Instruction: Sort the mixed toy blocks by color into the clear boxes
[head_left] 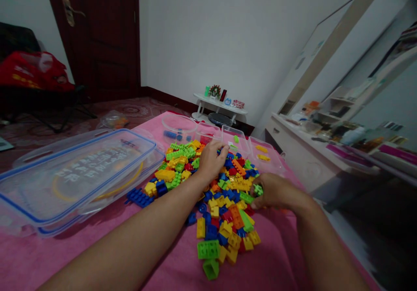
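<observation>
A heap of building bricks (228, 195) in yellow, green, blue, red and orange lies on a pink cloth (137, 252). My left hand (212, 157) is over the far part of the heap, with its fingers curled and thumb bent inward; whatever it grips is hidden. At the heap's right edge, my right hand (269, 190) has thumb and fingers closed around a small green brick (258, 190). Beyond the heap stand clear containers: a rounded one (177, 119) with blue bricks, one with red pieces, a tray (233, 131) with green pieces, and another tray (275, 163) with yellow bricks.
To the left lies a large clear plastic box lid (84, 173) with a blue seal. A low white shelf (215, 102) holds small items by the wall. On the right is a white dresser (296, 143) with things on top. A brown door (107, 34) is behind.
</observation>
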Tool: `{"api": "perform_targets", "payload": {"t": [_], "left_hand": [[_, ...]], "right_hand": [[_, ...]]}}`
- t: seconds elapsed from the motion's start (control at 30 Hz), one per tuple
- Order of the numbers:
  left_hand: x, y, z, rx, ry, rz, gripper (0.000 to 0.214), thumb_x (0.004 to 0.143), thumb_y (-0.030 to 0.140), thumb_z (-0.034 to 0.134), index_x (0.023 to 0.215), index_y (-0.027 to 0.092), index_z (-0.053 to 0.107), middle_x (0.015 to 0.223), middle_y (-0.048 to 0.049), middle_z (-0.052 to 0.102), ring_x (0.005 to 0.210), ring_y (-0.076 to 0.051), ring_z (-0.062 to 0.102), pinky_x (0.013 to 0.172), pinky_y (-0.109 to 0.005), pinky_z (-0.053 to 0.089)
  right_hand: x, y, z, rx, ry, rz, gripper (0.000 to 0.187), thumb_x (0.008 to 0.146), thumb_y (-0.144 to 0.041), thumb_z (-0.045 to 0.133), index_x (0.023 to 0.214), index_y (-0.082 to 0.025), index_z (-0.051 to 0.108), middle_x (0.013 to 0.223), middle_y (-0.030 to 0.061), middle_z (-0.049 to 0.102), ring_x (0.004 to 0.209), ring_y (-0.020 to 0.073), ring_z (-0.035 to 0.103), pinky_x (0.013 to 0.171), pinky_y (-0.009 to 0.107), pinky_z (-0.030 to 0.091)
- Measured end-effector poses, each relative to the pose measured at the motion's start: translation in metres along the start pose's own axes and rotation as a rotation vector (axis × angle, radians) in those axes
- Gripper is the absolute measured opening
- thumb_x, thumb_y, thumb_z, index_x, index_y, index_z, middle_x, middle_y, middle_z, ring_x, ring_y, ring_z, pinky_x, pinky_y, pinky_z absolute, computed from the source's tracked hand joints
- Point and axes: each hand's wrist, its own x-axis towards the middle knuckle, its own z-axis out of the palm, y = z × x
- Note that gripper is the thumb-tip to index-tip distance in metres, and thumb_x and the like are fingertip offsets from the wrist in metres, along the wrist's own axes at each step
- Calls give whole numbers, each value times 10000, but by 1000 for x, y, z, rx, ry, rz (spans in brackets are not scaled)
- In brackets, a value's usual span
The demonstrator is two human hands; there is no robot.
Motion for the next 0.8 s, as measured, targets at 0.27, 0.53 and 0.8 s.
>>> {"api": "perform_targets", "payload": {"t": [0.27,0.53,0.8], "left_hand": [[0,-5,3,-4,6,22,238,872,246,472,810,182,693,852,-25,676,870,-157,597,813,-259,444],[-2,-2,2,44,-12,4,236,873,221,460,768,182,667,829,-21,653,862,-157,578,800,-258,436],[-2,-4,3,52,-16,0,243,881,222,451,766,181,660,801,-26,633,829,-157,572,770,-255,432]], "right_hand": [[-1,-4,3,0,54,-36,130,535,-199,699,662,-217,679,616,18,649,537,158,553,468,238,336],[11,0,-22,622,403,-101,270,648,-435,660,634,-169,616,518,-3,565,453,112,484,443,229,378],[106,17,-48,812,440,163,428,539,-526,762,618,-153,567,483,-24,509,394,62,398,377,199,294]]}}
